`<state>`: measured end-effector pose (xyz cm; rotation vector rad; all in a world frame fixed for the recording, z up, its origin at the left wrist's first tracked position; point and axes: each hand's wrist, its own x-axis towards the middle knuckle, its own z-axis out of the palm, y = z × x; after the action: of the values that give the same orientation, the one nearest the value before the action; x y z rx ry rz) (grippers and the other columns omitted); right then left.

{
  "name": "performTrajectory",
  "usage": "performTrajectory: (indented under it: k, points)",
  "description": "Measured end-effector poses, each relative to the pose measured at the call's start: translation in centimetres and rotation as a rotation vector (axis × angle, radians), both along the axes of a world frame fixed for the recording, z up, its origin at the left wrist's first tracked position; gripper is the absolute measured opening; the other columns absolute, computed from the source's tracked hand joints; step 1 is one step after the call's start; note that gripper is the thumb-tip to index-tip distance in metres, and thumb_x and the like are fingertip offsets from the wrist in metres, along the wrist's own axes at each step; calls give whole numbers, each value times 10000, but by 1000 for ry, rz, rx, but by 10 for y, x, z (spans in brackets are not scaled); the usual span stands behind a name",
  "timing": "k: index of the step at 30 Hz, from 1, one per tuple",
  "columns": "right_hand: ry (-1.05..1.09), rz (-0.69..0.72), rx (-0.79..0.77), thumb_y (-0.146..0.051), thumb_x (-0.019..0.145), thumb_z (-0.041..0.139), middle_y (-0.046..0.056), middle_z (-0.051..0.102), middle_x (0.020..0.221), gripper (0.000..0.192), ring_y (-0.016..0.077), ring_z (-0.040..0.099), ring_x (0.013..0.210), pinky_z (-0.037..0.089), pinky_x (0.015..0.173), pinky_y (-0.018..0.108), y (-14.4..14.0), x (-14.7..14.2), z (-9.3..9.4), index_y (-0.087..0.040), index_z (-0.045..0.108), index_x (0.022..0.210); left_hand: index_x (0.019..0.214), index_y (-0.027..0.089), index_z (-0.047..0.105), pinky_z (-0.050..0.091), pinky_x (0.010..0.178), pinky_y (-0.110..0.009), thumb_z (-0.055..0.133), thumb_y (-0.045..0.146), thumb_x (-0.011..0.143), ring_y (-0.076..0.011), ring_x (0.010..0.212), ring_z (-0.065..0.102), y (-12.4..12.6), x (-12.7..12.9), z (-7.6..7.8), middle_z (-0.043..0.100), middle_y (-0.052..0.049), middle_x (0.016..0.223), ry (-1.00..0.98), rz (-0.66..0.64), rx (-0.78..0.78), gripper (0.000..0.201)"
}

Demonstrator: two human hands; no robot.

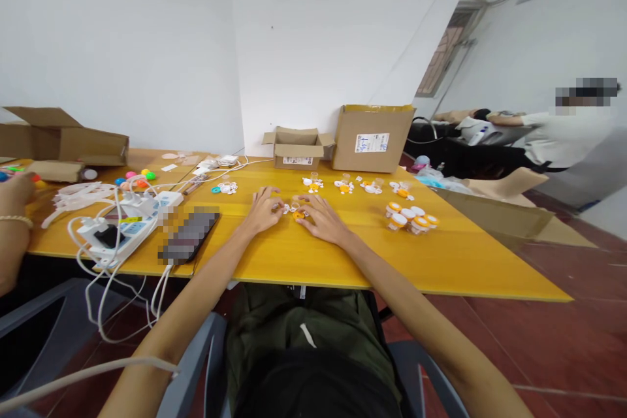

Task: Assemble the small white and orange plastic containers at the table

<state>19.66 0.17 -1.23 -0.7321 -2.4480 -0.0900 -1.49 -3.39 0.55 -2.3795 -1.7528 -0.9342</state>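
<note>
- The left hand (264, 209) and the right hand (323, 217) lay close together on the yellow table (441, 261), fingertips meeting over a small orange-and-white piece (295, 212) just in front of the person.
- Both hands had their fingers bent down around that piece — it looked pinched between the two sets of fingertips, though the part was too small to tell exactly how each finger gripped it.
- To the right, well clear of the hands, stood a tight cluster of orange-capped pieces (411, 217) that looked finished; I judged these to be the work already done.
- Farther back, a loose row of small white and orange parts (360, 186) lay spread across the table — seemingly what was left, and more than the finished cluster.
- Behind them stood a small open carton (298, 147) and a larger cardboard box (372, 137) against the wall.
- At the left lay a dark phone (193, 232), a white power strip (130, 225) with tangled cables, and another person's hand (14, 192) near coloured balls (140, 177).
- By that count, the job seemed somewhere short of the middle.
</note>
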Motion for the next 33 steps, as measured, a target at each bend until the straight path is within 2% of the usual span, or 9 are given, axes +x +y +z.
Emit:
performTrajectory:
  k: [9, 14, 25, 33]
  points:
    - [-16, 4, -1, -315, 935, 541, 114, 571, 1293, 167, 265, 519, 1181, 450, 975, 456, -1, -1, 3, -228, 666, 1004, 782, 251, 723, 386, 982, -461, 562, 194, 849, -275, 1169, 464, 8, 1, -3, 614, -60, 1202, -1, -53, 21, 183]
    - [2, -9, -4, -297, 936, 537, 110, 569, 1284, 176, 256, 532, 1165, 460, 974, 453, 0, -2, 3, -240, 663, 1046, 795, 243, 703, 386, 982, -457, 549, 196, 864, -266, 1163, 467, 7, 2, -2, 613, -58, 1203, -10, -80, 34, 175]
    - [12, -4, 6, -244, 925, 530, 113, 556, 1277, 141, 258, 535, 1141, 458, 973, 466, -1, -2, 3, -228, 668, 951, 822, 251, 711, 370, 998, -465, 539, 189, 860, -264, 1179, 456, 3, 4, -1, 607, -55, 1227, -1, -96, 8, 187]
    - [-9, -65, -5, -365, 920, 570, 112, 603, 1075, 175, 262, 546, 1024, 466, 923, 438, 1, -1, 4, -218, 649, 973, 805, 241, 714, 352, 1003, -476, 538, 229, 884, -271, 1194, 444, 2, 5, -1, 615, -63, 1237, 29, -128, -28, 193]
